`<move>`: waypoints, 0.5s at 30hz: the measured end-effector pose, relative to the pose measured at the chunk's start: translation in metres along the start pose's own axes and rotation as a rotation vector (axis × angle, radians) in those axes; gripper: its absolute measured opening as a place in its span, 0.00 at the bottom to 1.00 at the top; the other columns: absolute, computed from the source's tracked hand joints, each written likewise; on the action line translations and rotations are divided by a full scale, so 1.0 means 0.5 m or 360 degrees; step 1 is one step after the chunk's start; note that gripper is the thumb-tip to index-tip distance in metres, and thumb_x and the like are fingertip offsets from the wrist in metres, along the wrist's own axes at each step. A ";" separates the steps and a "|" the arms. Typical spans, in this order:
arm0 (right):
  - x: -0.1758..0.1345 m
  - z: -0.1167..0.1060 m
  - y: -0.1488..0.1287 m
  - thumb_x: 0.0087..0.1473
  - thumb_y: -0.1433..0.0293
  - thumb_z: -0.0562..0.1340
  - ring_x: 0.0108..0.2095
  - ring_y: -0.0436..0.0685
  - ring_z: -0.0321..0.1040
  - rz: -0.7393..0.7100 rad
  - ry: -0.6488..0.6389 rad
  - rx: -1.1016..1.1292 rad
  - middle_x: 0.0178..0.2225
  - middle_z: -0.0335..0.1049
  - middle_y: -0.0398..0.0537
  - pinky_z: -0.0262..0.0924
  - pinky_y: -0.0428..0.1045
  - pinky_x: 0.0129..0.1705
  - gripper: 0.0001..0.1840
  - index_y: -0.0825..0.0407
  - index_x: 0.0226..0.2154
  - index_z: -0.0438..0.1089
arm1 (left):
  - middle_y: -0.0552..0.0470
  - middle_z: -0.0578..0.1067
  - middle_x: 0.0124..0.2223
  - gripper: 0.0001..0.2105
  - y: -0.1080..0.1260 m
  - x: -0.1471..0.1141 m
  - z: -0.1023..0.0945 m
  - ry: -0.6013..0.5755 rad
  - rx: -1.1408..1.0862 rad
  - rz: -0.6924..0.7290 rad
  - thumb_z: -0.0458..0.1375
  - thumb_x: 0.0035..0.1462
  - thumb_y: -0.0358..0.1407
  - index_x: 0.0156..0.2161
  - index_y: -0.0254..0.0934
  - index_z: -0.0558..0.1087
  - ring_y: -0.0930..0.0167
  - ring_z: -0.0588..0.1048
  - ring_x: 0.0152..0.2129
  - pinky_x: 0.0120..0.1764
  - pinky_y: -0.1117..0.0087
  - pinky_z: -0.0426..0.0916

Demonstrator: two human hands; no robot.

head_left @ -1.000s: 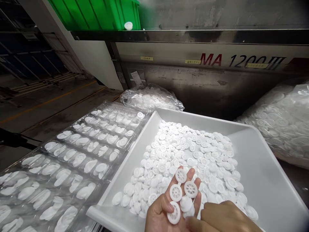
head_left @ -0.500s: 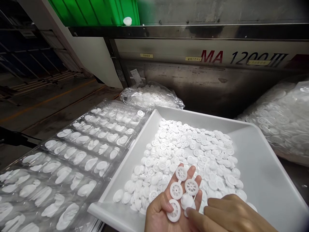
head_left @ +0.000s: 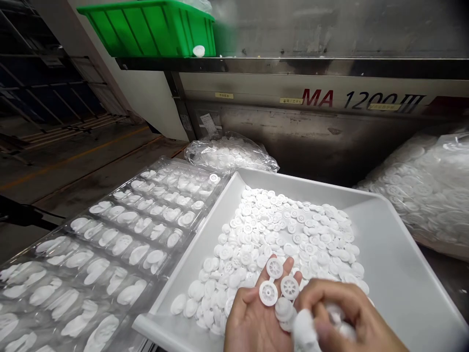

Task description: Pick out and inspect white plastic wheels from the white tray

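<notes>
My left hand point(head_left: 252, 313) is palm up over the front of a light grey tray point(head_left: 392, 254), fingers stretched out under several small white spoked plastic wheels point(head_left: 268, 293). More white discs are bunched at the right side of this palm. My right hand point(head_left: 340, 313) is close beside it, fingers curled around several white plastic discs point(head_left: 306, 330), blurred and partly hidden. Beyond both hands, a wide heap of white plastic wheels point(head_left: 256, 234) covers much of the tray floor.
At left lies a clear blister tray point(head_left: 146, 230) whose pockets hold white discs. A clear bag of white pieces point(head_left: 234, 151) sits behind, a larger bag point(head_left: 436, 181) at right. A green bin point(head_left: 154, 29) stands on the machine's ledge point(head_left: 293, 67).
My right hand has closed around white discs and moved slightly up. The wheel under my left thumb has left the palm. The view has tilted up, showing more of the green bin.
</notes>
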State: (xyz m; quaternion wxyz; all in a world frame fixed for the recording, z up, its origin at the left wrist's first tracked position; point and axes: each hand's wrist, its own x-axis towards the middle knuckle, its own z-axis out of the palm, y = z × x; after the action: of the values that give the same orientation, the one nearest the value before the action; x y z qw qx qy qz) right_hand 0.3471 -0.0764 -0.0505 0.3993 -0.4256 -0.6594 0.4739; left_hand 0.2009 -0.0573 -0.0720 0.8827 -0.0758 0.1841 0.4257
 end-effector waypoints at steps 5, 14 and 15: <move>0.027 -0.025 -0.022 0.54 0.62 0.50 0.19 0.45 0.42 0.0187 -0.0147 0.1655 0.24 0.49 0.41 0.39 0.34 0.10 0.11 0.51 0.27 0.59 | 0.38 0.68 0.56 0.26 -0.001 -0.002 0.011 0.0075 -0.0061 0.0043 0.42 0.58 0.35 0.61 0.25 0.52 0.59 0.68 0.51 0.56 0.59 0.54; 0.011 -0.015 -0.026 0.55 0.66 0.62 0.17 0.40 0.55 0.0362 -0.0155 0.0739 0.23 0.60 0.36 0.54 0.37 0.21 0.06 0.50 0.29 0.66 | 0.40 0.69 0.55 0.30 0.001 -0.001 0.008 0.0080 -0.0079 0.0071 0.41 0.59 0.35 0.63 0.28 0.39 0.61 0.66 0.53 0.55 0.60 0.54; 0.008 -0.019 -0.026 0.55 0.68 0.62 0.21 0.43 0.60 0.0196 -0.0178 0.0271 0.24 0.61 0.37 0.58 0.40 0.26 0.02 0.49 0.32 0.69 | 0.41 0.70 0.55 0.29 0.002 0.000 0.004 0.0075 -0.0076 0.0041 0.41 0.58 0.35 0.64 0.30 0.40 0.62 0.65 0.54 0.56 0.60 0.54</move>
State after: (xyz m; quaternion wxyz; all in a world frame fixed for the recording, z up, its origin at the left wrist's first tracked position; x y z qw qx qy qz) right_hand 0.3524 -0.0721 -0.0354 0.3668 -0.4028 -0.6106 0.5747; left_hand 0.2005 -0.0562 -0.0700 0.8705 -0.1043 0.1956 0.4395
